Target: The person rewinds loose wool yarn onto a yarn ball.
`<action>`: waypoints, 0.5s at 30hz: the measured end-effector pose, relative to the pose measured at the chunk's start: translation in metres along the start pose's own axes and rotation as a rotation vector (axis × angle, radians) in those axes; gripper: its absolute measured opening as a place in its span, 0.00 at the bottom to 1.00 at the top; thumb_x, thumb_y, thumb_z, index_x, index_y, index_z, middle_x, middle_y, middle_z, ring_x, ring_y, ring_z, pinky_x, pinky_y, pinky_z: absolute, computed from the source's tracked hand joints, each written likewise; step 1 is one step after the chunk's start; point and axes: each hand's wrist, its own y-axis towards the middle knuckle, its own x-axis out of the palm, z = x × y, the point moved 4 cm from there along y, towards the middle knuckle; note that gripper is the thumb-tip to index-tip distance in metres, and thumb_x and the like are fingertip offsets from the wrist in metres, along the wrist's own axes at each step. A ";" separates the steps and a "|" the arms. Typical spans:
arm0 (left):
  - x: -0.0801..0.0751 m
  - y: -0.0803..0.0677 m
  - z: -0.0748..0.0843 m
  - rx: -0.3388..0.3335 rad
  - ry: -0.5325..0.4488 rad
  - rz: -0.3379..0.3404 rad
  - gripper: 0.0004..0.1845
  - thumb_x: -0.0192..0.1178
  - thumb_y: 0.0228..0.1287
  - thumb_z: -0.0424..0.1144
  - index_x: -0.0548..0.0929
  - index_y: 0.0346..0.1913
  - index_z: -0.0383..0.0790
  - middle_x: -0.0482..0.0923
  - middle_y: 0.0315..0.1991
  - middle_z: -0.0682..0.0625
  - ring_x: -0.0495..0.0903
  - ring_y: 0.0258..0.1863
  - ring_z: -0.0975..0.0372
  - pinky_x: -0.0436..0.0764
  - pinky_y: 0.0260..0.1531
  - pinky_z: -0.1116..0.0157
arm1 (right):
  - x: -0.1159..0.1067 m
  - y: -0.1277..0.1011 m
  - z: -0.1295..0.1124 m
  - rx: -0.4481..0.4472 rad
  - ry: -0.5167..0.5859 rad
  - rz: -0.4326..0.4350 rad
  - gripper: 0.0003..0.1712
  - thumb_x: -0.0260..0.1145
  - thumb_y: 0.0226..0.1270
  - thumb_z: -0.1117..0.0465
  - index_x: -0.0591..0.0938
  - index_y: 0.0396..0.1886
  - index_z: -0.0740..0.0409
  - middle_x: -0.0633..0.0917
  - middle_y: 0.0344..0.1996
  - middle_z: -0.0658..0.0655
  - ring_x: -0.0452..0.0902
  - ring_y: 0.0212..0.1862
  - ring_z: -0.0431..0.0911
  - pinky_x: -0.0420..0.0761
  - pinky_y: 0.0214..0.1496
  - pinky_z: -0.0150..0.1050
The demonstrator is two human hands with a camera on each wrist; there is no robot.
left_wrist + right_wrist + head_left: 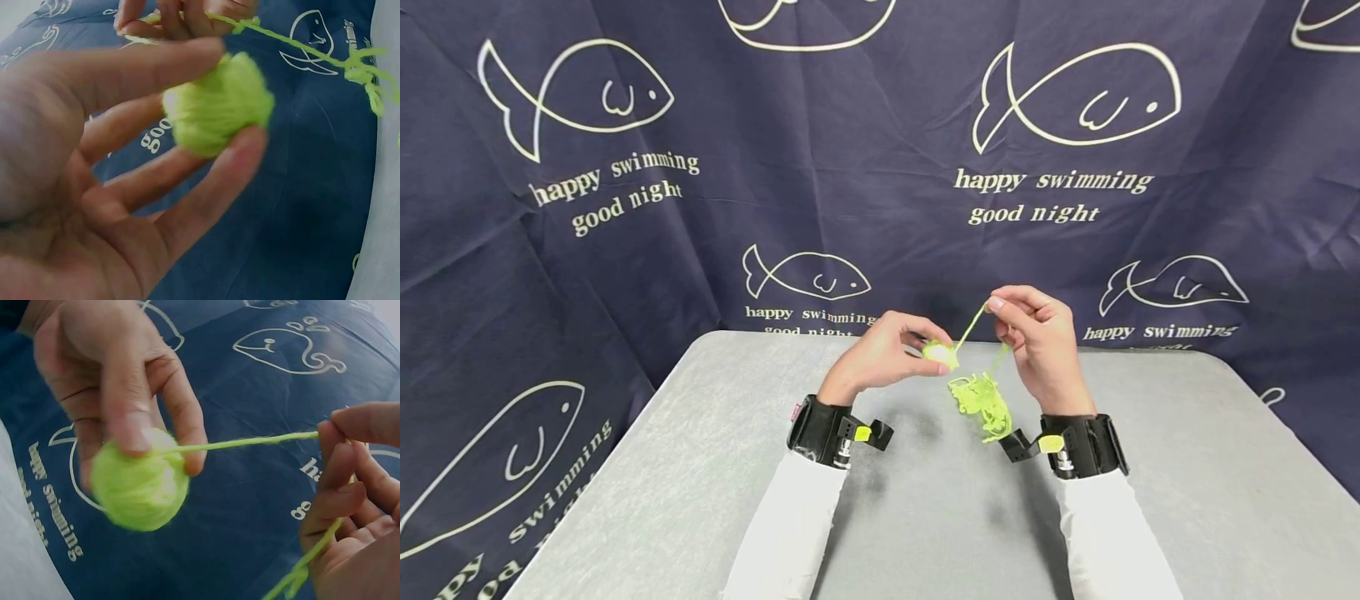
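Note:
A small ball of lime-green yarn [140, 487] sits between the thumb and fingers of my left hand [887, 350], which grips it by its sides. From the ball a taut strand [250, 442] runs across to my right hand [1037, 333], a little higher and to the right. There the thumb and forefinger pinch the strand, and it passes on through the curled fingers. Below the right hand, the strand leads down to a loose tangle of the same yarn [981, 404]. In the left wrist view, the ball [219, 106] shows wound layers of yarn.
A grey table [925, 517] lies under both forearms. Behind it hangs a dark blue curtain [910, 167] printed with white fish and lettering. Each wrist wears a black strap [823, 429] with a small camera mount.

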 end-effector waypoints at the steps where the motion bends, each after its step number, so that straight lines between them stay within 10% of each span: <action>1: 0.002 -0.001 0.001 -0.004 -0.008 -0.041 0.15 0.75 0.54 0.27 0.88 0.46 0.36 0.86 0.42 0.49 0.85 0.39 0.59 0.86 0.42 0.64 | -0.002 0.001 0.000 0.013 0.044 0.017 0.07 0.66 0.66 0.76 0.87 0.34 0.63 0.86 0.27 0.54 0.71 0.23 0.42 0.67 0.22 0.28; 9: 0.012 -0.004 0.010 0.012 -0.227 -0.246 0.20 0.70 0.55 0.20 0.84 0.52 0.26 0.85 0.47 0.41 0.85 0.45 0.59 0.86 0.49 0.56 | -0.017 0.005 0.005 0.056 0.208 0.148 0.11 0.62 0.69 0.77 0.87 0.33 0.62 0.87 0.27 0.55 0.73 0.22 0.40 0.66 0.21 0.26; 15: 0.008 -0.005 0.021 0.147 -0.476 -0.191 0.22 0.65 0.55 0.15 0.78 0.55 0.16 0.86 0.47 0.42 0.85 0.47 0.58 0.86 0.48 0.55 | -0.019 0.007 0.013 0.136 0.044 0.182 0.10 0.67 0.67 0.74 0.89 0.31 0.57 0.87 0.26 0.51 0.72 0.22 0.40 0.68 0.22 0.27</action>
